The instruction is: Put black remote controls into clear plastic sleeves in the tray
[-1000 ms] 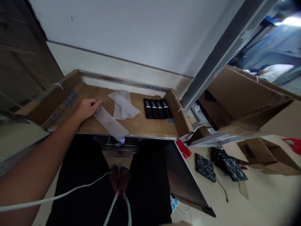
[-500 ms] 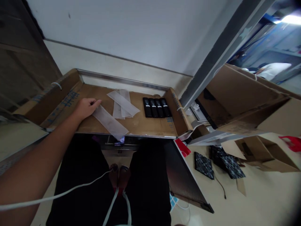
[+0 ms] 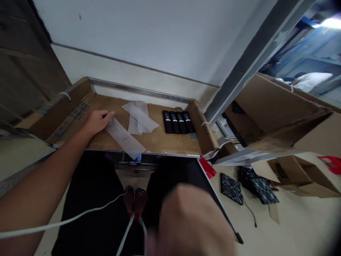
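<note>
My left hand [image 3: 98,121] lies on the cardboard-lined worktop [image 3: 160,140], its fingers curled and pressed on the upper end of a long translucent plastic sleeve [image 3: 125,137] that runs diagonally toward the front edge. To its right lies a small pile of similar sleeves [image 3: 140,119]. Further right, several black remote-like devices [image 3: 178,122] lie side by side. My right hand [image 3: 190,220] appears large and blurred at the bottom of the view, close to the camera; its fingers are smeared and nothing can be made out in it.
Cardboard flaps [image 3: 66,106] wall the worktop left and right. A large open carton [image 3: 279,117] stands to the right, with dark patterned packets [image 3: 249,188] on the floor. A white cable [image 3: 80,217] crosses my lap. A metal post [image 3: 253,53] rises at the right.
My right hand has come up into view at the bottom centre, blurred by motion. My left hand and the sleeve under it have stayed in place.
</note>
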`<state>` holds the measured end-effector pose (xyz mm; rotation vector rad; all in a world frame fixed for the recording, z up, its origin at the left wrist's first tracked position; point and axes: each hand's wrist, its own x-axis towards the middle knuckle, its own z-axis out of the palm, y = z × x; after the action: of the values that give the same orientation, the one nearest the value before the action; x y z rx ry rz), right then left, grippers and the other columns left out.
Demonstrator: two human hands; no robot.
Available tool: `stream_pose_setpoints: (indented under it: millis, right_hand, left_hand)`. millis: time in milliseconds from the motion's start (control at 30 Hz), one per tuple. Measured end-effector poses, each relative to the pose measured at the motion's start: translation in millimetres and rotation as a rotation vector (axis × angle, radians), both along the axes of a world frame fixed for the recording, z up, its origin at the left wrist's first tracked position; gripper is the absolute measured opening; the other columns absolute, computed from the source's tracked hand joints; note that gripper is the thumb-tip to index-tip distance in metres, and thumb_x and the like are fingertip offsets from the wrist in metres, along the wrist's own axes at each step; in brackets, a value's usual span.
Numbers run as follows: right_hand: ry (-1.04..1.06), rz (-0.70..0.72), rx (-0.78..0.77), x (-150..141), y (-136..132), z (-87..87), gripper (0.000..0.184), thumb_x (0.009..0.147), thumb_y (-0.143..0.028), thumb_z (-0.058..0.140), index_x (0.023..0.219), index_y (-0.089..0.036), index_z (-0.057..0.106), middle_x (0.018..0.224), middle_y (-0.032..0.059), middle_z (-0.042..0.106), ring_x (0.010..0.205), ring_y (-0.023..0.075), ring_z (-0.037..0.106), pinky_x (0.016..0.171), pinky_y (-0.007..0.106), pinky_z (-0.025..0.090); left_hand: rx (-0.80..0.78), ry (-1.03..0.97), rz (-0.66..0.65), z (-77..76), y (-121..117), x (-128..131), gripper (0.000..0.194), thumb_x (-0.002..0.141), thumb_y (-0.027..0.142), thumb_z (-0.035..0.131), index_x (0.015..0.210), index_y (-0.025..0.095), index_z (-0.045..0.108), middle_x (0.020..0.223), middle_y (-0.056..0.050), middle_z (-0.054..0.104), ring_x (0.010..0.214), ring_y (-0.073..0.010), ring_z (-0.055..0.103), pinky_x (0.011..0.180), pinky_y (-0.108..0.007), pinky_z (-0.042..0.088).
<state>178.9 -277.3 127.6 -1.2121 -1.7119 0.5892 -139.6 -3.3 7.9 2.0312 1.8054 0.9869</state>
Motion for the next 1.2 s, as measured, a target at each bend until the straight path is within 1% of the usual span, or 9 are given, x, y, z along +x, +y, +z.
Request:
stream_pose_setpoints:
  millis: [100,167,233,300,467,667,1000,1100,1200]
  right_hand:
    - [-0.025,-0.062,-0.039,-2.3,79.2,-31.4,0.029,0.091,-0.044,0.058,0.113,-0.029,0.069,0.089,0.0035,0.073,0.081,0.0212,0.068,0.078,0.039,0.055]
    - [-0.070,-0.022,-0.116,-7.3,123.4,-62.0,0.033,0.094,-0.043,0.059,0.119,-0.022,0.065,0.104,0.0072,0.075,0.090,0.0209,0.069,0.087,0.038,0.053]
    - [-0.134,0.018,-0.173,-15.7,153.4,-89.4,0.032,0.092,-0.043,0.064,0.115,-0.021,0.068,0.105,0.0077,0.076,0.094,0.0224,0.068,0.090,0.038,0.051]
    - [-0.182,-0.015,-0.213,-25.4,168.8,-105.5,0.029,0.091,-0.046,0.067,0.107,-0.022,0.071,0.098,0.0054,0.077,0.090,0.0227,0.068,0.089,0.039,0.049]
    - [-0.236,-0.035,-0.242,-35.8,174.4,-110.5,0.014,0.090,-0.036,0.068,0.087,-0.026,0.076,0.083,0.0005,0.076,0.079,0.0198,0.067,0.081,0.034,0.047]
    - [-0.042,-0.015,-0.276,-26.7,178.6,-120.9,0.023,0.095,-0.039,0.058,0.090,-0.022,0.073,0.074,-0.0015,0.069,0.067,0.0152,0.059,0.063,0.026,0.042]
    - [0.146,-0.028,-0.276,-25.6,185.0,-131.5,0.021,0.092,-0.037,0.058,0.100,-0.020,0.068,0.084,0.0005,0.072,0.075,0.0156,0.063,0.073,0.027,0.047]
    - [0.140,-0.063,-0.278,-26.1,185.6,-132.5,0.020,0.091,-0.036,0.059,0.099,-0.020,0.067,0.083,-0.0001,0.072,0.074,0.0153,0.063,0.073,0.027,0.047]
    - [0.111,-0.091,-0.273,-28.6,186.3,-130.4,0.018,0.090,-0.035,0.058,0.094,-0.020,0.068,0.079,-0.0015,0.070,0.072,0.0147,0.060,0.071,0.026,0.045]
  left_hand:
    - [0.014,-0.027,-0.016,3.5,-1.9,1.2,0.045,0.094,0.053,0.045,0.063,0.021,0.050,0.058,0.000,0.047,0.059,-0.0163,0.045,0.059,-0.032,0.032]
    - [0.021,-0.051,-0.024,7.3,-4.4,2.6,0.045,0.095,0.051,0.044,0.061,0.021,0.048,0.056,0.000,0.046,0.058,-0.0161,0.045,0.060,-0.032,0.033]
    - [0.027,-0.078,-0.032,11.5,-7.2,4.1,0.044,0.096,0.047,0.044,0.061,0.021,0.047,0.056,0.001,0.047,0.058,-0.0151,0.045,0.061,-0.031,0.034]
    - [0.034,-0.101,-0.034,14.9,-9.7,5.1,0.042,0.097,0.043,0.044,0.062,0.020,0.048,0.056,0.001,0.047,0.059,-0.0138,0.046,0.062,-0.030,0.035]
    - [0.063,-0.127,-0.024,16.1,-10.5,3.5,0.043,0.098,0.041,0.044,0.061,0.020,0.048,0.057,0.002,0.047,0.060,-0.0130,0.046,0.062,-0.029,0.034]
    - [0.055,-0.126,0.013,12.7,-7.8,1.0,0.042,0.098,0.042,0.046,0.062,0.019,0.048,0.058,0.002,0.045,0.061,-0.0131,0.044,0.061,-0.029,0.032]
    - [0.034,-0.123,0.192,10.8,-8.3,-3.0,0.039,0.095,0.045,0.051,0.069,0.017,0.056,0.062,0.002,0.049,0.065,-0.0134,0.046,0.063,-0.028,0.032]
    - [0.017,-0.097,0.254,9.8,-7.9,-5.3,0.038,0.096,0.048,0.051,0.079,0.015,0.062,0.069,0.002,0.054,0.068,-0.0133,0.049,0.065,-0.026,0.035]
    - [0.108,-0.061,0.296,12.5,-13.8,-2.2,0.041,0.098,0.047,0.048,0.109,0.011,0.063,0.092,-0.003,0.064,0.083,-0.0160,0.057,0.078,-0.027,0.043]
